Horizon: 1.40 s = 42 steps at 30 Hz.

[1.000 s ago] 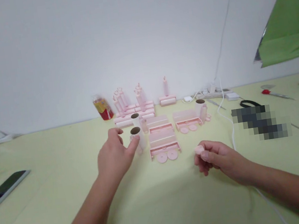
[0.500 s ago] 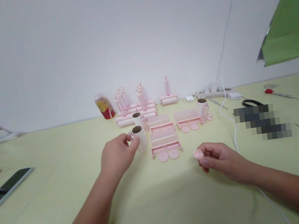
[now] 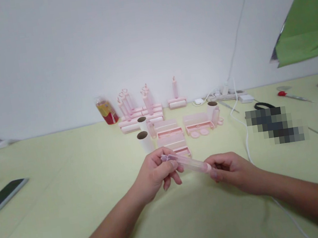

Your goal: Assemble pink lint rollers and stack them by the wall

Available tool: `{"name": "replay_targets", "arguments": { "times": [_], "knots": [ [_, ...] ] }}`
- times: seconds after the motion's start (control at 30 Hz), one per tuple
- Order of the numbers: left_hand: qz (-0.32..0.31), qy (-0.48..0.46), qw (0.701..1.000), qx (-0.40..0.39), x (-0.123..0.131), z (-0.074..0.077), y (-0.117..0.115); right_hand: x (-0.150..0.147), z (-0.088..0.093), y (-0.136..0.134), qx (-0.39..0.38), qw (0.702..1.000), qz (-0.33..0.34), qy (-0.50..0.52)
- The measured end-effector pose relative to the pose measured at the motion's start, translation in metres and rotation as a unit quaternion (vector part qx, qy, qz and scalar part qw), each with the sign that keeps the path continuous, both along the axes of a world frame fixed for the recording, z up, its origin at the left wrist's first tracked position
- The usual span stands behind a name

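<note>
My left hand (image 3: 155, 176) grips a clear pink tube-shaped handle (image 3: 191, 163) near its left end, holding it almost level above the table. At the handle's right end, my right hand (image 3: 233, 171) pinches a small pale pink cap (image 3: 208, 167) that meets the tube. Whether the cap is seated or only touching, I cannot tell. Just beyond my left hand stands a white adhesive roll (image 3: 147, 144) with a brown core. Behind the handle lies an open pink roller case (image 3: 172, 144), partly hidden by my hand; its round discs are covered.
Assembled pink lint rollers (image 3: 141, 122) stand along the wall beside a red and yellow bottle (image 3: 107, 111). Another open case (image 3: 198, 123) lies right of centre. A white cable (image 3: 247, 138) runs past my right hand. A phone (image 3: 4, 197) lies far left.
My left hand has brought the clear handle from beside the white rolls toward the right. The handle now meets the cap in my right hand, which has hardly moved.
</note>
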State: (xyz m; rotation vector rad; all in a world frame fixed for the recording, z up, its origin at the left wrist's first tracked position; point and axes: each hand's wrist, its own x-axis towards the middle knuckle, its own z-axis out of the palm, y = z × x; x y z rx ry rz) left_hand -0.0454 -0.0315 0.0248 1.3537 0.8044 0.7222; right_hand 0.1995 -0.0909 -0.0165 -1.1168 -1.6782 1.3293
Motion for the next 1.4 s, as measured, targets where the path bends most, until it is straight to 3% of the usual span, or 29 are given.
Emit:
{"name": "replay_targets", "arguments": {
  "times": [0.13, 0.27, 0.53, 0.87, 1.17, 1.4],
  "knots": [
    [-0.01, 0.064, 0.997, 0.038, -0.004, -0.001, 0.003, 0.001, 0.002, 0.0, 0.027, 0.999, -0.007, -0.023],
    [-0.094, 0.169, 0.977, 0.095, -0.012, 0.003, 0.007, 0.004, 0.008, 0.002, 0.107, 0.989, -0.032, -0.094],
    [-0.247, 0.33, 0.875, 0.256, -0.004, 0.004, -0.01, 0.008, 0.012, 0.0, 0.21, 0.941, 0.055, -0.26],
    [-0.266, 0.402, 0.82, 0.31, 0.007, 0.002, -0.021, 0.011, 0.0, 0.003, 0.246, 0.885, 0.124, -0.374],
    [-0.274, 0.407, 0.802, 0.34, 0.007, 0.0, -0.023, 0.011, -0.004, 0.005, 0.249, 0.894, 0.138, -0.347],
    [-0.311, 0.414, 0.783, 0.345, 0.005, 0.002, -0.024, 0.008, 0.004, 0.0, 0.216, 0.906, 0.167, -0.323]
  ]
}}
